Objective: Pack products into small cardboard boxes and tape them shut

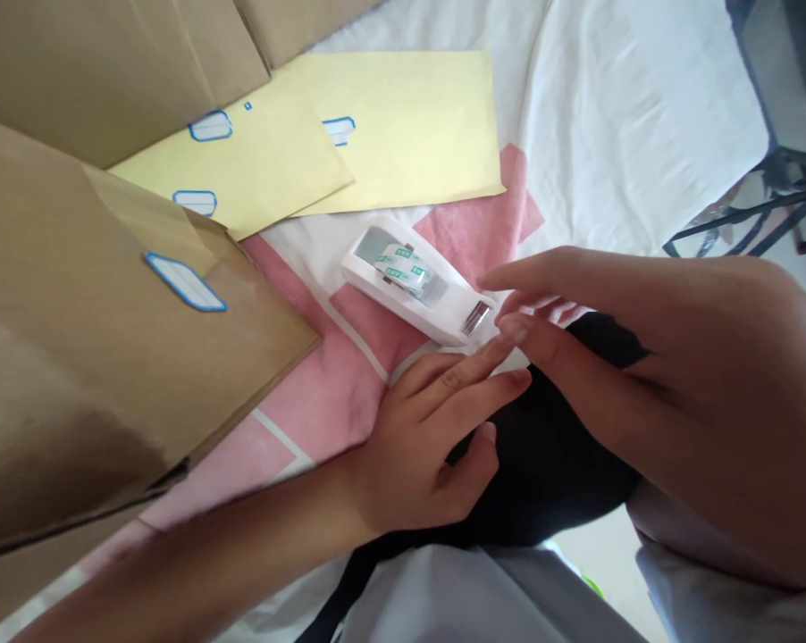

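A white tape dispenser [416,286] with a clear roll printed in green lies on the pink and white cloth [323,393]. Its metal cutter points toward my hands. My left hand [430,446] rests beside the cutter end, fingers stretched out and loosely together, partly over a black object [564,455]. My right hand [658,357] reaches in from the right, thumb and forefinger pinched close at the cutter. I cannot make out whether a tape end is between them.
Two yellow envelopes [403,125] with blue-bordered labels lie behind the dispenser. Large brown envelopes [108,339] cover the left side and top left. A white sheet [617,107] spreads to the right, and a dark metal frame [765,205] stands at the far right.
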A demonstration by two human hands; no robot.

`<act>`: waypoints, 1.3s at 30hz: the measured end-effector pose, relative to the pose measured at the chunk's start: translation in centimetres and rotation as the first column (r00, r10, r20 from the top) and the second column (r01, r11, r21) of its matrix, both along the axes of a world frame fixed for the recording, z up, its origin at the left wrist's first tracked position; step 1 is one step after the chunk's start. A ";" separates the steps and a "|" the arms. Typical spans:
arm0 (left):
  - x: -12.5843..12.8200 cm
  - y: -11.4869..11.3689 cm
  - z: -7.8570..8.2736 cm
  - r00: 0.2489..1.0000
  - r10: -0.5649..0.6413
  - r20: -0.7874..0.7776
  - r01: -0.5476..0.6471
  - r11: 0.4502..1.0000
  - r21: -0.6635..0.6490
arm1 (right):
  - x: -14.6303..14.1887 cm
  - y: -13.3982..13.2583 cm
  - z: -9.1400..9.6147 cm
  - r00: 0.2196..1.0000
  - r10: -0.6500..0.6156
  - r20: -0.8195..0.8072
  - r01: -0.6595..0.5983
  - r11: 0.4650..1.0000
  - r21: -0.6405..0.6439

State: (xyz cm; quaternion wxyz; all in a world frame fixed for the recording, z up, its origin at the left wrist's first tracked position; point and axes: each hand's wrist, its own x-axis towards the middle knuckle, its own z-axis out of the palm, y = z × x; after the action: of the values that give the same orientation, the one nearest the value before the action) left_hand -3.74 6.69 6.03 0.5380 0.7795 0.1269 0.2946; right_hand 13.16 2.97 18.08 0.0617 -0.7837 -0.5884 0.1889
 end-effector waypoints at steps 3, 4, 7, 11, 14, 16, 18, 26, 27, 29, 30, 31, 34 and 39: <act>0.0 0.1 0.1 1.000 -0.022 -0.010 0.022 0.999 -0.024 | -0.2 0.1 -0.1 1.000 -0.004 -0.005 0.004 1.000 -0.028; 0.0 0.1 0.2 1.000 -0.027 -0.005 0.027 0.999 -0.036 | -0.2 0.3 -0.2 1.000 -0.013 -0.011 0.013 0.999 -0.035; 0.0 0.1 0.3 0.999 -0.034 0.002 0.035 0.997 -0.069 | -0.2 0.8 -0.7 0.996 -0.065 -0.053 0.061 0.996 -0.072; -0.1 0.0 0.5 0.999 -0.037 -0.037 0.034 0.997 -0.076 | -0.2 1.3 -1.3 0.976 -0.134 -0.170 0.127 0.991 -0.052; -0.1 -0.2 0.6 0.999 -0.046 -0.011 0.046 0.999 -0.002 | -0.2 1.6 -1.5 0.961 -0.161 -0.225 0.167 0.986 0.006; -0.1 -0.4 0.6 0.997 -0.067 0.042 0.063 0.994 0.091 | -0.2 1.8 -1.6 0.954 -0.170 -0.247 0.178 0.984 0.011; 0.0 -0.6 0.5 0.994 -0.071 0.083 0.058 0.987 0.150 | -0.2 2.0 -1.7 0.950 -0.172 -0.261 0.176 0.984 -0.007; -0.5 -0.8 0.3 0.999 -0.002 0.037 -0.004 0.988 0.155 | -0.1 2.0 -1.6 0.960 -0.137 -0.244 0.122 0.990 -0.076; -0.6 -0.8 0.3 0.999 0.025 0.040 -0.031 0.986 0.164 | 0.0 1.9 -1.6 0.963 -0.130 -0.234 0.114 0.990 -0.082; -0.7 -0.6 0.2 0.992 0.128 0.009 -0.128 0.978 0.163 | 0.1 1.8 -1.6 0.967 -0.121 -0.223 0.104 0.991 -0.086; -0.6 -0.5 0.0 0.980 0.199 -0.025 -0.193 0.968 0.162 | 0.2 1.7 -1.5 0.968 -0.117 -0.220 0.100 0.991 -0.086; -0.5 -0.2 -0.2 0.959 0.277 -0.061 -0.263 0.949 0.174 | 0.2 1.6 -1.5 0.969 -0.113 -0.219 0.096 0.991 -0.088; 0.5 0.8 -1.1 0.883 0.459 -0.103 -0.413 0.861 0.298 | 0.3 1.2 -1.6 0.972 -0.098 -0.215 0.078 0.992 -0.098; 1.8 2.4 -2.2 0.868 0.490 -0.080 -0.422 0.813 0.401 | 0.0 0.2 -1.8 0.987 -0.079 -0.141 0.071 0.996 -0.058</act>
State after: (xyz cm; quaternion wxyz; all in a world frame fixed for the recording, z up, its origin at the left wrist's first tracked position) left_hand -1.98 9.07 3.81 0.2806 0.8364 0.3008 0.3622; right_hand 13.17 3.16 16.25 0.0900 -0.7912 -0.5473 0.2575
